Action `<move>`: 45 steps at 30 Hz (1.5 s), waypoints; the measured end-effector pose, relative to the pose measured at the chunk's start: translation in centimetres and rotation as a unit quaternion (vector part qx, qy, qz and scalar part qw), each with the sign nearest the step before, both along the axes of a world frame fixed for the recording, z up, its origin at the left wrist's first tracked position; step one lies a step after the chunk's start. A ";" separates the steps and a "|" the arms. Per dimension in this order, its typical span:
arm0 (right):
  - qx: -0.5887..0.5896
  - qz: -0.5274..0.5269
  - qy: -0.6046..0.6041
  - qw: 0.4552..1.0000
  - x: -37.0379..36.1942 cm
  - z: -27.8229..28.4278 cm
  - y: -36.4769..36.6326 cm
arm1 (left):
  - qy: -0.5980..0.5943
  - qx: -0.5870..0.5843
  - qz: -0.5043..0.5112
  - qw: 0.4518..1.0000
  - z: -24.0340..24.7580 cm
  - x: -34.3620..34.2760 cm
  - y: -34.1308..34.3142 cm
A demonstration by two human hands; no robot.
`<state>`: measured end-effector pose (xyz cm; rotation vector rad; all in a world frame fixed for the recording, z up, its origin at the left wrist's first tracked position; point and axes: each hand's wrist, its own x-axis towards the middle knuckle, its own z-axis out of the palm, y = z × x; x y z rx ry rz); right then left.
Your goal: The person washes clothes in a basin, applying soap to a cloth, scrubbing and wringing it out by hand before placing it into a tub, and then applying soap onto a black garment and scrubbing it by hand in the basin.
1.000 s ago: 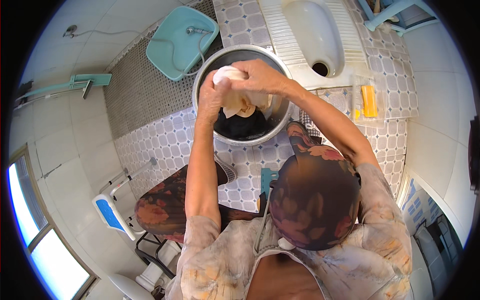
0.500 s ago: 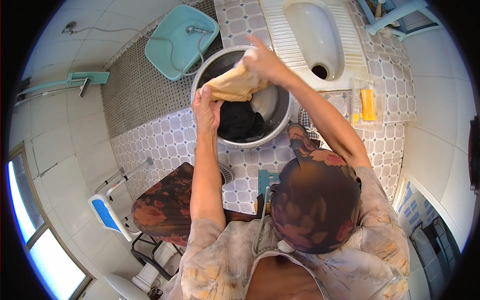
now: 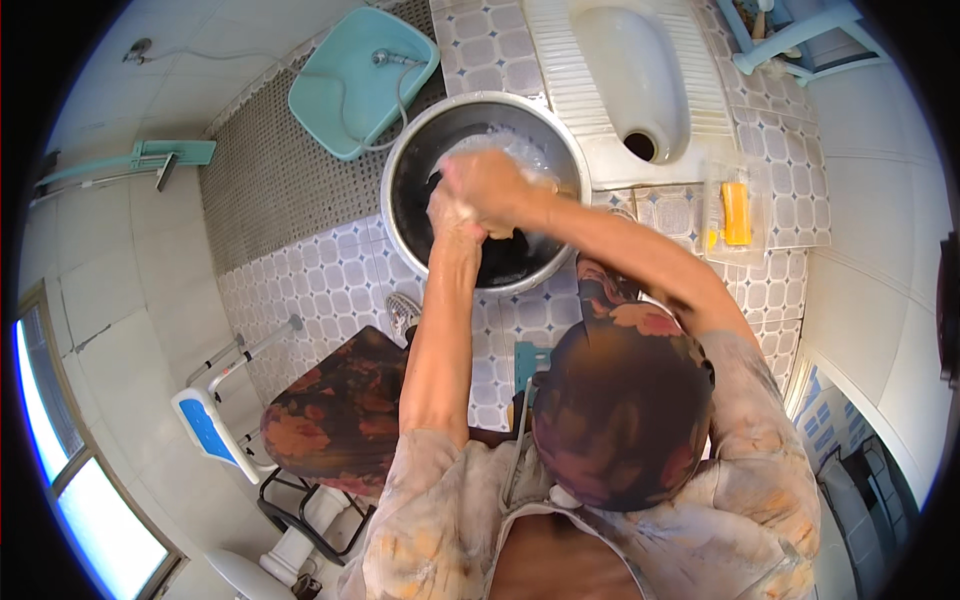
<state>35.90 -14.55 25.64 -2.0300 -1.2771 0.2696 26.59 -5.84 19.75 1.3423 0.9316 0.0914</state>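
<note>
Over a round metal basin on the floor, my two hands are pressed together, knuckles close. My left hand is closed, fingers curled inward, with a little pale cloth showing at its edge. On top and partly blurred by motion, my right hand is closed too. The yellow cloth they grip is mostly hidden behind the hands, with only a small edge showing. Below them in the basin lies black cloth. Foamy water shows along the far side.
A turquoise tub with a shower head and hose stands at far left on a grey mat. A squat toilet is set in the floor at far right. Near it lies a yellow bar on clear plastic. My knees flank the basin's near side.
The yellow cloth was stretched between my raised hands; now the hands have come together lower in the basin, bunching it. My left foot has shifted left.
</note>
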 end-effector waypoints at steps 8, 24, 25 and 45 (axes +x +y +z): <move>-0.053 -0.006 0.044 0.998 2.3 -2.5 -1.0 | -0.109 -0.352 0.211 0.906 2.8 1.0 -1.9; 0.136 0.073 0.245 0.957 4.8 9.3 -3.3 | -0.120 0.001 -0.123 0.985 7.0 -1.4 -0.7; 0.200 0.065 0.188 0.959 5.3 9.6 -3.0 | -0.023 0.036 -0.180 0.983 6.8 -1.6 -0.8; 0.177 0.037 0.161 0.970 -2.3 3.5 -0.3 | -0.299 -0.208 0.198 0.910 4.0 -1.2 0.2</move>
